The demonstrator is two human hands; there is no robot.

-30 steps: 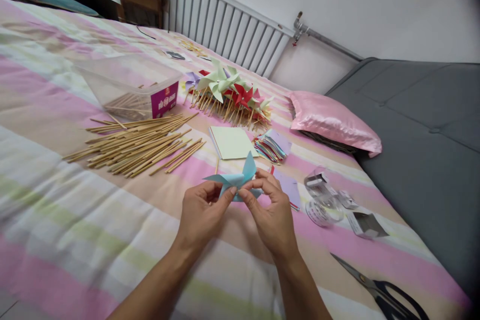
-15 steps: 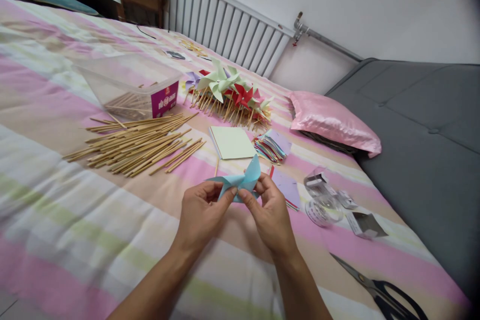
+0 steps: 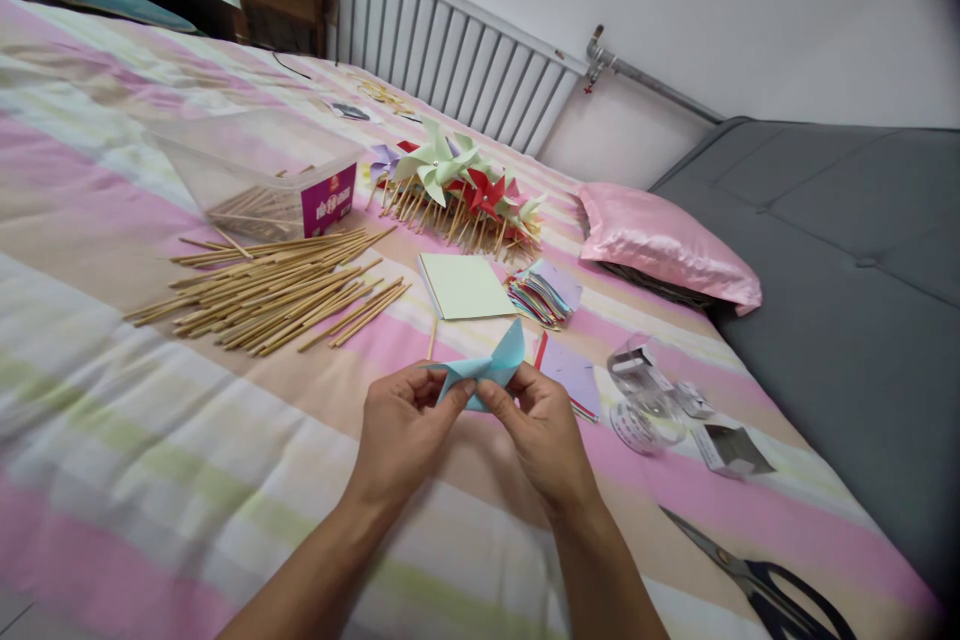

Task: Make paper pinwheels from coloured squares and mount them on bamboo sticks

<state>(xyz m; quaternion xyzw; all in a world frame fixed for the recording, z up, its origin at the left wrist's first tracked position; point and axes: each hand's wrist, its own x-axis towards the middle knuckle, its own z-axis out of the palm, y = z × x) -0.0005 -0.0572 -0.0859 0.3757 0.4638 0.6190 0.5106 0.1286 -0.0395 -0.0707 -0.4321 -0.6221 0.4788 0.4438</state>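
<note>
Between both hands is a light blue paper pinwheel (image 3: 480,372), its blades folded inward and one point standing up on the right. My left hand (image 3: 411,420) grips its left side, thumb pressed near the centre. On the right side my right hand (image 3: 538,425) pinches it, with its thumb close to the other one. The fingers behind the paper are partly hidden. A single wooden stick (image 3: 433,335) lies just beyond the left hand. Past the pinwheel is a stack of pale green paper squares (image 3: 469,286). Lilac paper sheets (image 3: 571,372) lie to the right of my right hand.
Many wooden sticks (image 3: 285,295) are spread at left by a clear plastic bin (image 3: 255,145). Finished pinwheels (image 3: 457,185) lie behind, near a pile of cut papers (image 3: 544,295). At right are clear plastic containers (image 3: 645,420), a small open box (image 3: 731,450) and black scissors (image 3: 754,575).
The blue pinwheel has tilted and sits slightly lower, its left blade now drawn in closer to my left hand. Both hands keep their grip almost in place.
</note>
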